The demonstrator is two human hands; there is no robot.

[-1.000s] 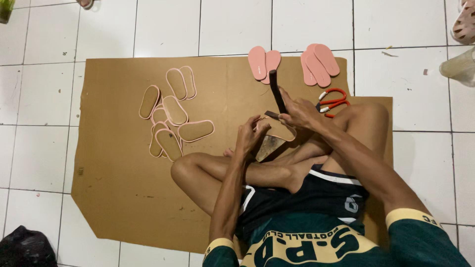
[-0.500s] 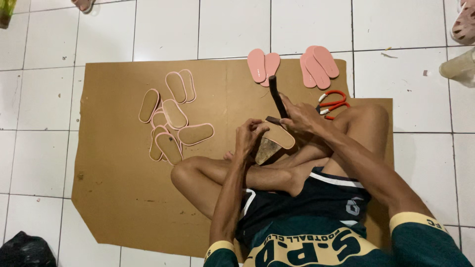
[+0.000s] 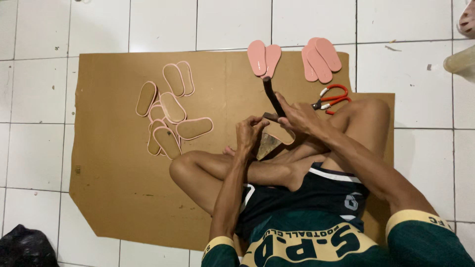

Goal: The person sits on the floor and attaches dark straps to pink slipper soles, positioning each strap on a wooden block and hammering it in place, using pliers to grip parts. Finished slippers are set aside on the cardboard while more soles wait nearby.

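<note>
Your right hand (image 3: 297, 116) is closed around the dark tool handle (image 3: 271, 94); your left hand (image 3: 250, 133) pinches the tan sole (image 3: 279, 133) over your crossed legs (no firm backing). A slip could strike your left fingers.

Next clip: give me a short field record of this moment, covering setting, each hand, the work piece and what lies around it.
Setting: person sitting cross-legged on a cardboard sheet over white floor tiles
Left hand: left hand steadies a tan sole piece
Right hand: right hand grips a dark-handled tool
Work support: wedge-shaped block under the sole piece
Left of the legs: pile of pink-rimmed insoles
Far edge: two groups of pink soles
Near right knee: red-handled scissors
</note>
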